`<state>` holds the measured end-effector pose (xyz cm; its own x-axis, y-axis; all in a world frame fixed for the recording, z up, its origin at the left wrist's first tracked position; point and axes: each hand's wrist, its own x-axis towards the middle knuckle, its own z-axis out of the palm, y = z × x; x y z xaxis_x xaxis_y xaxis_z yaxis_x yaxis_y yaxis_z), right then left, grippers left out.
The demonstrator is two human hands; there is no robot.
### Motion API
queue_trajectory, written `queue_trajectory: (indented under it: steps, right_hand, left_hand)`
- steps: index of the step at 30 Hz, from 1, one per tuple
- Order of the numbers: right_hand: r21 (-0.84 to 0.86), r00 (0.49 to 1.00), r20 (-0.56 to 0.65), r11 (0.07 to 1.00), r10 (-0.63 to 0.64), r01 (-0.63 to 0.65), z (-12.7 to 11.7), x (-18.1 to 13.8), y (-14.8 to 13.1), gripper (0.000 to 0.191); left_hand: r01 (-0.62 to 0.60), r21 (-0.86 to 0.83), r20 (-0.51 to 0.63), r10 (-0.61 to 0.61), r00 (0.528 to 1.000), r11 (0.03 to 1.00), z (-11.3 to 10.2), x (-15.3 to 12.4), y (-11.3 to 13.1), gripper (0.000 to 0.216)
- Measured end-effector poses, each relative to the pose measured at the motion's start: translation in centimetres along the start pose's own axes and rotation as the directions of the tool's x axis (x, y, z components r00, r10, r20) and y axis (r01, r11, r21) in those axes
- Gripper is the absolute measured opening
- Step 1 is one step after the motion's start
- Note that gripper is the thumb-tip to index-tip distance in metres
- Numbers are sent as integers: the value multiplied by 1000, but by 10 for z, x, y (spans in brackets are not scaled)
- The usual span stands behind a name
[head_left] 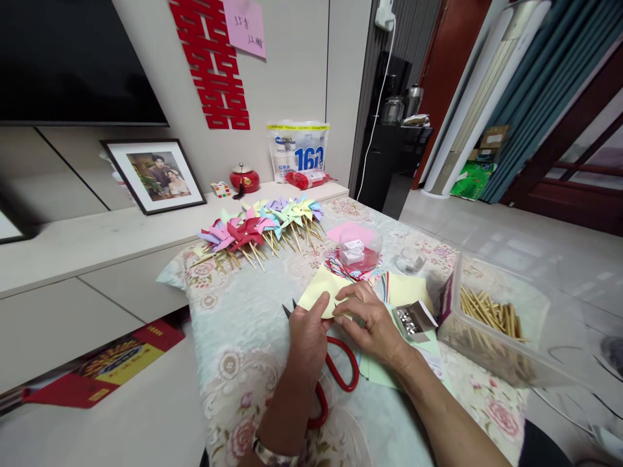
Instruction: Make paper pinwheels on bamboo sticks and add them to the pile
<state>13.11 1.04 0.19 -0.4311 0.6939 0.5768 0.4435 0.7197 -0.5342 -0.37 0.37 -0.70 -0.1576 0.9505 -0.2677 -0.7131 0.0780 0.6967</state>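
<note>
My left hand (307, 337) pinches the near edge of a pale yellow paper square (321, 288) on the flowered tablecloth. My right hand (372, 321) grips the same sheet from the right, fingers curled over its corner. Red-handled scissors (341, 373) lie on the cloth under my hands, their dark tips poking out to the left of the paper. More coloured sheets (406, 288) are stacked just right of my hands.
A row of finished paper pinwheels (263, 227) lies at the table's far side. A clear tub of wooden sticks (491, 318) stands at the right, a small open box (413, 319) beside it. A clear round container (359, 248) and a glass (410, 259) sit behind the paper.
</note>
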Motion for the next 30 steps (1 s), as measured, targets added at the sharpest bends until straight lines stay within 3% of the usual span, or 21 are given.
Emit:
queue_trajectory:
  steps: [12, 18, 30]
  right_hand:
    - [160, 980, 17, 967, 196, -196, -2, 2, -1, 11]
    - [123, 948, -21, 942, 316, -311, 0, 1, 2, 8]
    - [51, 926, -72, 929, 370, -367, 0, 1, 5, 14]
  left_hand:
    - [-9, 95, -55, 14, 998, 995, 2, 0, -3, 38]
    - [-15, 103, -28, 18, 999, 995, 3, -2, -3, 37]
    - [-6, 119, 25, 3, 1000, 993, 8, -7, -3, 36]
